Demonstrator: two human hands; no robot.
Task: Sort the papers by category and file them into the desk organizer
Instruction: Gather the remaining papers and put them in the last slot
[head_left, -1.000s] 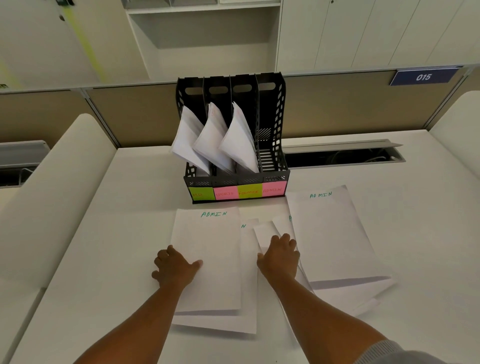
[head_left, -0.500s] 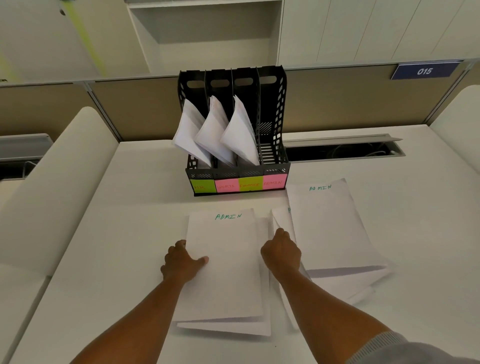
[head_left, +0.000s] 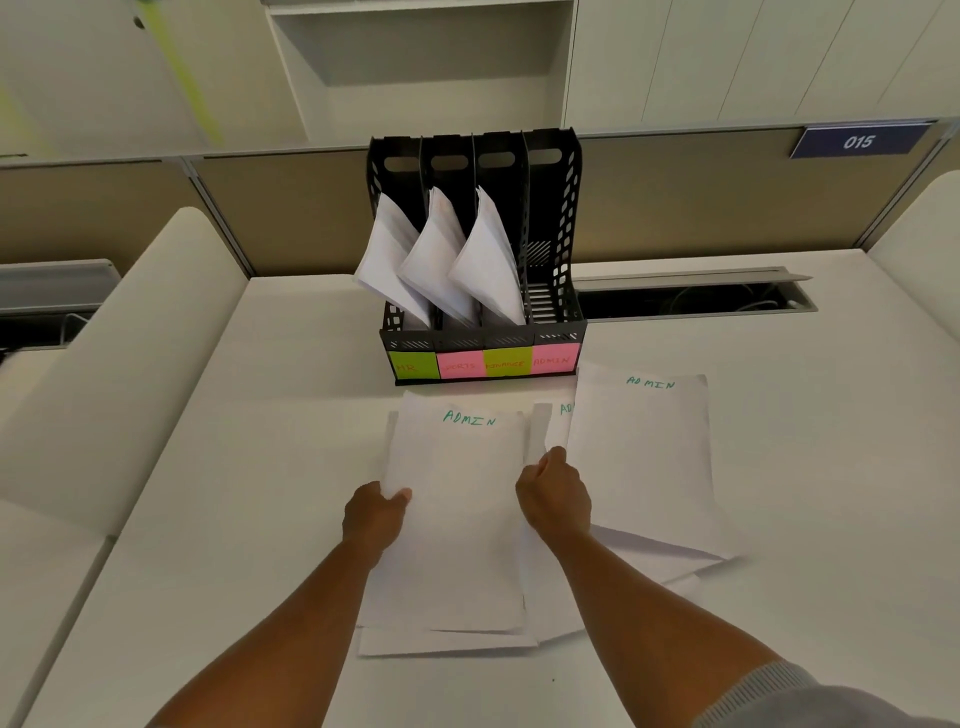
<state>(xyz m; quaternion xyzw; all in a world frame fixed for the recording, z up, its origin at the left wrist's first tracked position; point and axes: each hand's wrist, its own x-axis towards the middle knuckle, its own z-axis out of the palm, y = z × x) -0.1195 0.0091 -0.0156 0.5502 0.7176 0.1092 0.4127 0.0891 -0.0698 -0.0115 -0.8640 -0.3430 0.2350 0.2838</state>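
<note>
Four slots: black desk organizer (head_left: 550, 218) stands upright at the far middle of the white desk (head_left: 208, 467), its slots side by side.
Slot labels: sticky notes across the front read, left to right, HR on green (head_left: 413, 365), a pink one (head_left: 460, 365) too faint to read surely, FINANCE on green (head_left: 506, 364), ADMIN on pink (head_left: 553, 359).
Filed papers: white sheets (head_left: 447, 260) lean out forward and leftward from the three left slots; the ADMIN slot (head_left: 543, 291) on the right shows only its bare ribbed floor.
Near stack: a pile of white sheets (head_left: 457, 519) headed ADMIN in green ink lies just in front of the organizer, edges uneven, lower sheets sticking out at the bottom.
Left hand (head_left: 374, 519): clasps the left edge of the near stack, thumb on top of the paper.
Right hand (head_left: 556, 493): curled closed at the stack's right edge, seemingly gripping it; fingers are tucked out of sight.
Right stack: more ADMIN sheets (head_left: 644, 457) lie just right of the near stack, partly overlapped, fanned at the lower end.
Background: a blue plate marked 015 (head_left: 860, 141) sits on the partition; a cable trough (head_left: 691, 296) is open behind the desk.
</note>
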